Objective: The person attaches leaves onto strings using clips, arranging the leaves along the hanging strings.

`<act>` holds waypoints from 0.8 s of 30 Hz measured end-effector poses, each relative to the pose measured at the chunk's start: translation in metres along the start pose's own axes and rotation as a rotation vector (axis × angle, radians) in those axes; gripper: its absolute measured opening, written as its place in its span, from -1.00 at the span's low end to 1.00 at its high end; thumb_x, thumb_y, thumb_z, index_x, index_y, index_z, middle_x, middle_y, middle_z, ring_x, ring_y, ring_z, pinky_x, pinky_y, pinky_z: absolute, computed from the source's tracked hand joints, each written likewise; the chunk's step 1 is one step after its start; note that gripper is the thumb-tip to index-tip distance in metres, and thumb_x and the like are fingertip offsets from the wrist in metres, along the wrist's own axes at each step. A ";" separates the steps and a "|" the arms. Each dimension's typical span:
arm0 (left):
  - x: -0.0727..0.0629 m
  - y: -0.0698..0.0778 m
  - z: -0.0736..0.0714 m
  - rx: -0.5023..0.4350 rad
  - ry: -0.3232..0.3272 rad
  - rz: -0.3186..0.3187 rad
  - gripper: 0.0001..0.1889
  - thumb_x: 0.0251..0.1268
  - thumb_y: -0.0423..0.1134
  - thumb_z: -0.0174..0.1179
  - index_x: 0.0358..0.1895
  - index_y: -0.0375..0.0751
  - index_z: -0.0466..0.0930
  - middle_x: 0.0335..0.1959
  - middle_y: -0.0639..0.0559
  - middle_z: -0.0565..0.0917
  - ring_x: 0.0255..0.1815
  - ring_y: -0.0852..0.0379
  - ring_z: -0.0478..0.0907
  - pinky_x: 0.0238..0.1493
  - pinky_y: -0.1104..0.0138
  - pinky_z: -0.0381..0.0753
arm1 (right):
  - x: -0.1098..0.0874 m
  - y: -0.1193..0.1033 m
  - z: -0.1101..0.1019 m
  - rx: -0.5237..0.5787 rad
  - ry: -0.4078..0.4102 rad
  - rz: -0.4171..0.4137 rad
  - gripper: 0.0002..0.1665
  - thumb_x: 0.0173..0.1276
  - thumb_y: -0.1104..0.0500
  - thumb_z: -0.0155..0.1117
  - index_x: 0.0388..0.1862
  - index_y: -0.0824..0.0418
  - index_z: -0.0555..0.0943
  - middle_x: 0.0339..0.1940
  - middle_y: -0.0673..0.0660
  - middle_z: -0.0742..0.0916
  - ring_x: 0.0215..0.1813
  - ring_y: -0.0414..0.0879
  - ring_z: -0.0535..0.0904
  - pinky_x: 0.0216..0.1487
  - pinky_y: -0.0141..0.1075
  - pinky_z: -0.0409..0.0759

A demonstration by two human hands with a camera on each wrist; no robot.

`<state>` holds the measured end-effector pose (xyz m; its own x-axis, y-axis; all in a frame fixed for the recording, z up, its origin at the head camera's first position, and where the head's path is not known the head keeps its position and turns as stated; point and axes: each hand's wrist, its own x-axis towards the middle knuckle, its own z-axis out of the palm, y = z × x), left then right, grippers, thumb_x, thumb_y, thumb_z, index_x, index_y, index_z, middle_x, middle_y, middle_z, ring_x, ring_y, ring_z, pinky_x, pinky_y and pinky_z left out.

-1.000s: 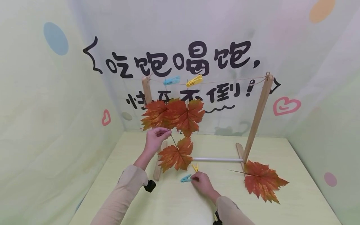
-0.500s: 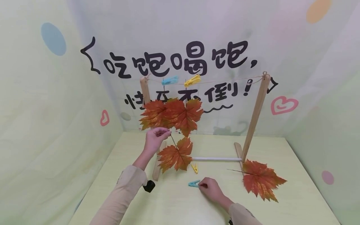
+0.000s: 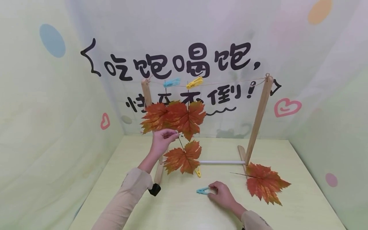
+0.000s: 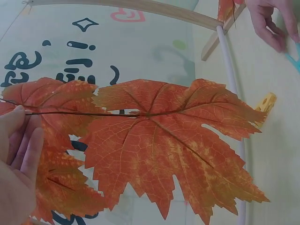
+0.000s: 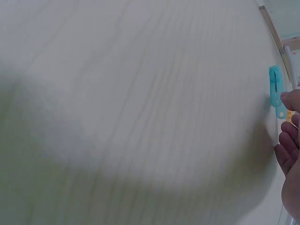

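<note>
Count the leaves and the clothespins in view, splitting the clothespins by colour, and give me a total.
Leaves: 4
Blue clothespins: 2
Yellow clothespins: 2
Total: 8

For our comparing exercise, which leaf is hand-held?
The lower middle leaf, its stem pinched by the left hand; two other leaves hang above, the fourth leaf lies rightmost.

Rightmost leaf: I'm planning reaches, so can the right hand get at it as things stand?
Probably yes: in the head view, nothing shows between the right hand and the rightmost leaf. But the hand holds a blue clothespin, which it may need to put down first.
</note>
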<state>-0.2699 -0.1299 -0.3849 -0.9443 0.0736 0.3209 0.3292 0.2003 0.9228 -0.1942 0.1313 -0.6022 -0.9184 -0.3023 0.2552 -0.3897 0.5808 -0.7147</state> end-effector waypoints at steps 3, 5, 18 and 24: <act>0.003 -0.005 0.004 0.002 -0.013 0.020 -0.79 0.11 -0.28 0.25 -0.24 -0.36 0.63 -0.34 -0.16 0.67 -0.34 0.01 0.61 -0.27 0.37 0.62 | 0.003 0.002 0.001 -0.021 0.009 -0.009 -0.65 -0.04 0.21 0.44 -0.23 0.30 0.61 -0.33 0.02 0.64 -0.29 -0.18 0.49 -0.25 -0.33 0.50; 0.004 -0.003 0.007 0.008 -0.022 0.036 -0.81 0.11 -0.30 0.24 -0.26 -0.37 0.64 -0.35 -0.17 0.67 -0.37 0.05 0.61 -0.28 0.37 0.62 | 0.005 0.003 0.001 -0.024 -0.008 -0.017 -0.60 -0.06 0.18 0.45 -0.21 0.31 0.61 -0.29 0.04 0.65 -0.23 -0.12 0.51 -0.17 -0.26 0.51; 0.012 0.020 0.032 0.065 -0.056 0.084 -0.83 0.11 -0.22 0.25 -0.30 -0.25 0.67 -0.39 -0.06 0.68 -0.38 0.04 0.57 -0.32 0.26 0.61 | 0.011 0.007 0.002 -0.056 -0.074 -0.065 -0.69 -0.10 0.24 0.44 -0.29 0.28 0.65 -0.32 0.00 0.62 -0.22 -0.09 0.49 -0.17 -0.26 0.49; 0.023 0.036 0.049 0.031 -0.064 0.116 -0.83 0.12 -0.21 0.25 -0.29 -0.24 0.65 -0.38 -0.04 0.68 -0.40 0.11 0.53 -0.36 0.44 0.55 | 0.009 0.007 -0.003 -0.036 -0.084 -0.050 -0.70 -0.05 0.21 0.42 -0.29 0.27 0.64 -0.32 0.00 0.65 -0.25 -0.14 0.51 -0.21 -0.31 0.49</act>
<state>-0.2792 -0.0736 -0.3550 -0.8982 0.1599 0.4095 0.4367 0.2169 0.8731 -0.2052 0.1346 -0.6031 -0.8895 -0.3927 0.2335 -0.4385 0.5901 -0.6779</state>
